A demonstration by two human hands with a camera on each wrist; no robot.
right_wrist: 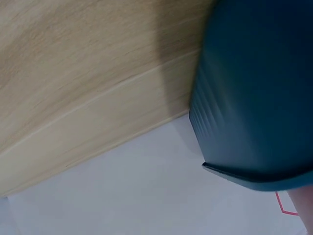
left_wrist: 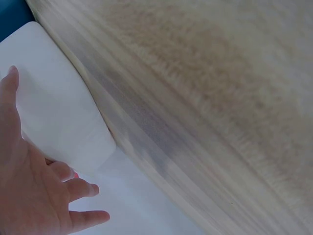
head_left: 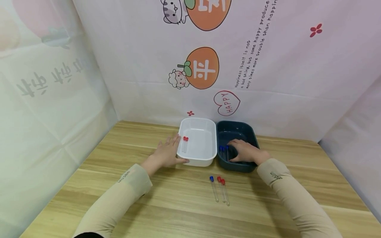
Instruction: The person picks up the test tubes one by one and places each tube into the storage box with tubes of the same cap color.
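Note:
My left hand [head_left: 166, 153] rests on the near left side of a white plastic bin [head_left: 197, 162], its thumb by the front wall and its fingers spread along the side. Two red-capped test tubes [head_left: 185, 145] lean inside this bin. Reaching into a dark blue bin [head_left: 238, 168] is my right hand [head_left: 245, 152], thumb and fingers apart at the inner left side. Several blue-capped test tubes [head_left: 223, 150] stand there, one right at the fingertips. In the right wrist view the dark wall hides most of that hand.
On the wooden table [head_left: 178, 211], in front of the bins, lie one blue-capped test tube [head_left: 214, 190] and two red-capped test tubes [head_left: 224, 191]. The bins stand side by side close to a printed cloth backdrop [head_left: 143, 102].

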